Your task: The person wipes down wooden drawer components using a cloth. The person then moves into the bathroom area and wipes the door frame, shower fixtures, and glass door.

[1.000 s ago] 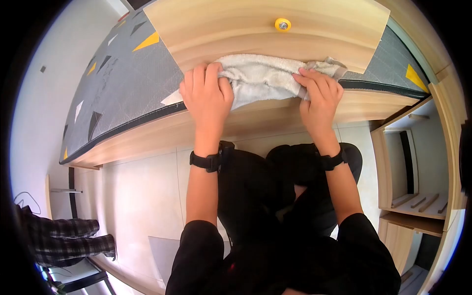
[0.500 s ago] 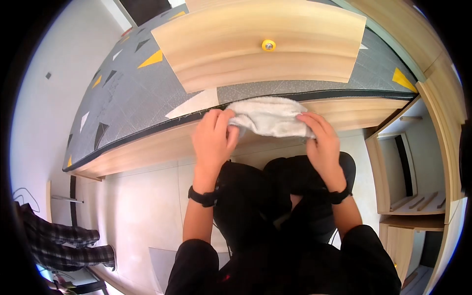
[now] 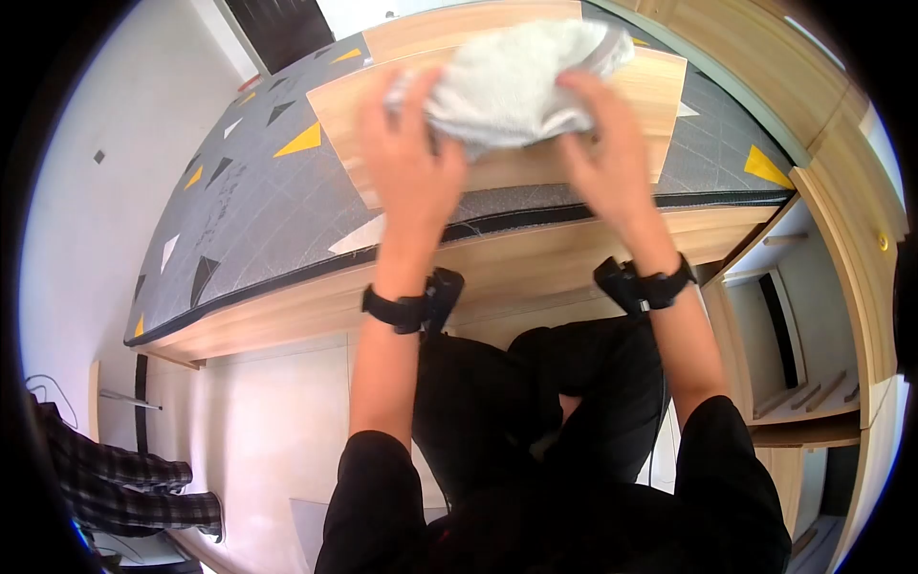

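Note:
A white fluffy cloth (image 3: 521,81), bunched and slightly blurred, is stretched between my two hands above a light wooden panel (image 3: 516,174). My left hand (image 3: 411,172) grips the cloth's left end, fingers bent round it. At the right end, my right hand (image 3: 612,158) has its thumb beneath and fingers on top of the fabric. The panel lies on a grey patterned mattress (image 3: 253,206); its yellow knob is hidden behind the cloth. Whether the cloth touches the panel I cannot tell.
Another wooden panel (image 3: 430,38) lies farther back on the mattress. On the right stands an open wooden cabinet (image 3: 736,335) with slats inside. Another person's legs in plaid trousers (image 3: 124,469) are at lower left. The bed's wooden side rail (image 3: 287,316) runs before my knees.
Both hands have moved up and away from me, carrying the cloth from the bed's edge to over the panel. The cloth now covers the knob and looks more bunched.

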Tool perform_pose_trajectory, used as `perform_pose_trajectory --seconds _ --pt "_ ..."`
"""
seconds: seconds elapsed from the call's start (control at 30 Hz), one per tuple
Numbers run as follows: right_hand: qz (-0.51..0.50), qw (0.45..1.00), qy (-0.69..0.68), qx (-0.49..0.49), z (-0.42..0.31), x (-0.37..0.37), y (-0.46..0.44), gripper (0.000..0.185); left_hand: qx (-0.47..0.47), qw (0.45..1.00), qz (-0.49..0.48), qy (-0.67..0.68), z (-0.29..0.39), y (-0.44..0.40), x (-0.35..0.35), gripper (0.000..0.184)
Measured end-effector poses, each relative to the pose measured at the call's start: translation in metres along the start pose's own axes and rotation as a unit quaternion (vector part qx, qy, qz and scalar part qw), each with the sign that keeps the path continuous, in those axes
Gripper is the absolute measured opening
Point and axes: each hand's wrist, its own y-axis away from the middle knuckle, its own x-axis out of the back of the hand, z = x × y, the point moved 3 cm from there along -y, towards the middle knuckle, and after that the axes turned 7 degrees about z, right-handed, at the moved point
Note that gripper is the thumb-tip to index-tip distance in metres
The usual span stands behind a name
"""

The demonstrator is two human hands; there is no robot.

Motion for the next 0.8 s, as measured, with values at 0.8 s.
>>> perform_pose_trajectory --seconds 0.8 --pt "-0.186 0.960 0.166 -0.127 -0.004 -0.040 0.071 0.025 0.107 0.987 -0.121 0.019 0.013 0.065 -0.015 0.045"
